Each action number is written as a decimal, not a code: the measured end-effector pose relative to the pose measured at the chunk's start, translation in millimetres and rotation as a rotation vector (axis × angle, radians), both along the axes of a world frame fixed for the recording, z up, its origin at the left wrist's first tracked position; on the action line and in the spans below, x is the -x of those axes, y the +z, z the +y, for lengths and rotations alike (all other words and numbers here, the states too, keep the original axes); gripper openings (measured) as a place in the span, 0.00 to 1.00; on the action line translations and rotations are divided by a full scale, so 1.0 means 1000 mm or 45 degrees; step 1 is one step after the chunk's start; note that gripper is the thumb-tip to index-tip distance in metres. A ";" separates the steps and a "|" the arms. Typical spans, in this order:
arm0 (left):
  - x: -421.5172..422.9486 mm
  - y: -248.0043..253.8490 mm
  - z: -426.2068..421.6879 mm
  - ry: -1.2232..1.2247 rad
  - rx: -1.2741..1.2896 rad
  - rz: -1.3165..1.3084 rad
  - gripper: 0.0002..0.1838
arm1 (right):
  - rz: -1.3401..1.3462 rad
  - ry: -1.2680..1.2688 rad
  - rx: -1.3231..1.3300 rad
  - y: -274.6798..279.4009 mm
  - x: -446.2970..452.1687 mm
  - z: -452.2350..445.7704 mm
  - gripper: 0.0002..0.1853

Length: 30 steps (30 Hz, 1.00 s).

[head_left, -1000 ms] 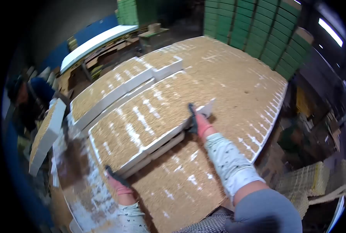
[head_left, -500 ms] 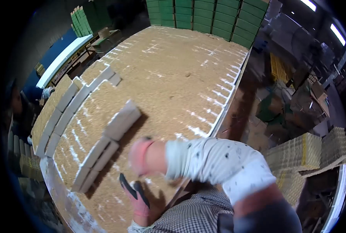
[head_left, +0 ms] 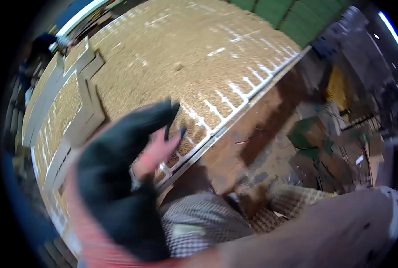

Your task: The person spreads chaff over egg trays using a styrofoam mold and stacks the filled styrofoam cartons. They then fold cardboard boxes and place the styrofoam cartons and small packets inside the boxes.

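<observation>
My right hand (head_left: 118, 183), in a red glove with a black palm, is large and blurred in front of the camera. Its fingers are curved, its thumb stands apart, and it holds nothing visible. Behind it, my left hand (head_left: 158, 152) hangs over the near edge of a broad tan, grainy layer (head_left: 163, 58) marked with white lines. Its fingers are spread, with nothing seen in them. Left of both hands, thick pale-sided blocks (head_left: 85, 109) with tan tops lie on the layer, partly covered by my right hand.
Green stacked blocks (head_left: 275, 15) stand at the back. Another person's dark sleeve (head_left: 45, 43) shows at the far left. On the floor at right lie green and brown scraps (head_left: 308, 136) and a yellow item (head_left: 337, 87). Woven-textured stacks (head_left: 292, 196) are near my body.
The view has turned right and down. The blocks earlier between my hands now lie apart from them at the left. My right hand has come up close to the camera; both hands are empty.
</observation>
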<state>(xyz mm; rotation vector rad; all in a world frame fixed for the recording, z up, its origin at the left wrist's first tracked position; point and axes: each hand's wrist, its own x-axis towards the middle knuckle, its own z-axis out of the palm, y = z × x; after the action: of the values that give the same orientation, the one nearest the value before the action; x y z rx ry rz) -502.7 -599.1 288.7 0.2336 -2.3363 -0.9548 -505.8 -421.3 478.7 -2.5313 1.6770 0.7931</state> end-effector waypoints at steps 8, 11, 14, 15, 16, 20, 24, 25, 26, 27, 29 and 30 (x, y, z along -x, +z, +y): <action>0.180 -0.058 -0.146 1.078 0.138 -0.579 0.34 | -0.347 -0.747 -0.008 -0.004 0.233 0.041 0.22; 0.258 -0.026 -0.092 0.997 0.011 -0.704 0.35 | -0.864 -1.106 0.363 -0.042 0.306 0.085 0.24; 0.371 -0.010 -0.035 0.594 -0.059 -0.480 0.38 | -1.194 -1.459 0.253 -0.060 0.358 0.106 0.21; 0.409 0.005 -0.017 0.377 -0.131 -0.395 0.37 | -1.297 -1.494 0.270 -0.069 0.371 0.114 0.19; 0.442 0.018 0.005 0.309 -0.106 -0.382 0.38 | -1.278 -1.409 0.221 -0.067 0.385 0.113 0.18; 0.529 0.016 0.066 -0.041 0.484 -0.496 0.35 | -1.282 -1.266 -0.030 -0.064 0.470 0.110 0.16; 0.482 -0.007 0.104 -0.152 0.551 -0.420 0.32 | -1.396 -1.345 0.067 -0.073 0.575 0.124 0.17; 0.453 0.006 0.107 -0.064 0.435 -0.455 0.32 | -1.462 -1.404 0.103 -0.075 0.603 0.128 0.18; 0.425 0.012 0.114 0.049 0.289 -0.629 0.34 | -1.536 -1.465 0.150 -0.084 0.630 0.130 0.19; 0.398 0.024 0.125 0.267 0.293 -0.724 0.36 | -1.798 -1.588 0.303 -0.147 0.675 0.154 0.23; 0.352 0.034 0.151 0.607 0.215 -0.974 0.39 | -1.426 -1.830 0.533 -0.141 0.717 0.136 0.25; 0.333 0.025 0.170 0.813 0.222 -0.967 0.42 | -0.689 -1.512 0.502 -0.183 0.756 0.145 0.26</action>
<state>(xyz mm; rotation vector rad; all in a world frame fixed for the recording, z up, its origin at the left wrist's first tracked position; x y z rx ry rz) -835.5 -429.1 313.7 1.3690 -2.6717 -0.3574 -1261.9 -275.9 295.3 -1.1549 2.6293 -0.3020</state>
